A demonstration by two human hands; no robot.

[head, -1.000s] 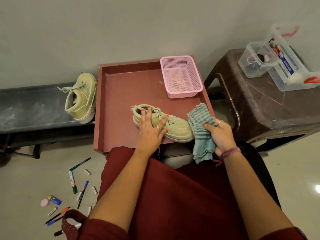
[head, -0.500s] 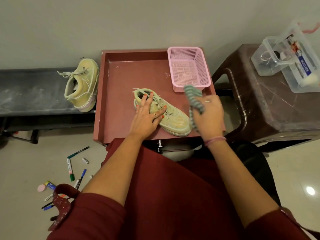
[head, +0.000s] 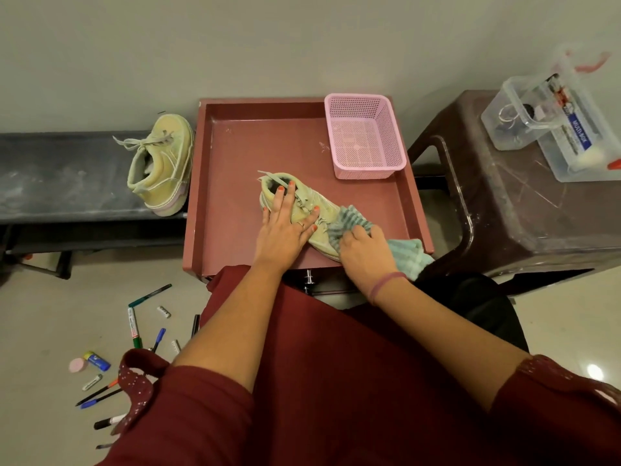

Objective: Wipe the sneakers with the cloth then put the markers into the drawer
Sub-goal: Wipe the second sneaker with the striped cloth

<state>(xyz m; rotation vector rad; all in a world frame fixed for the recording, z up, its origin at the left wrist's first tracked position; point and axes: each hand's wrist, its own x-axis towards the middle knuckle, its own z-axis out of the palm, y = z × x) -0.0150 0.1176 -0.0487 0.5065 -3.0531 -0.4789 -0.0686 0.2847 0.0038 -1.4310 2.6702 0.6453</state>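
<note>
Lying on the red tray (head: 235,156) with its long axis running heel far-left to toe near-right, the sneaker (head: 304,210) is pinned by the flat left hand (head: 285,227) at its collar, while the right hand (head: 364,252), nearer the toe, clutches the cloth (head: 349,223) against it.

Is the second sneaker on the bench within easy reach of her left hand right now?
Probably yes. The left hand lies flat on the tray sneaker; the bench sneaker sits just past the tray's left wall, with nothing between.

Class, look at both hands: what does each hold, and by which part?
The right hand grips the striped cloth near its middle. The left hand presses flat on the sneaker over its laces.
</note>
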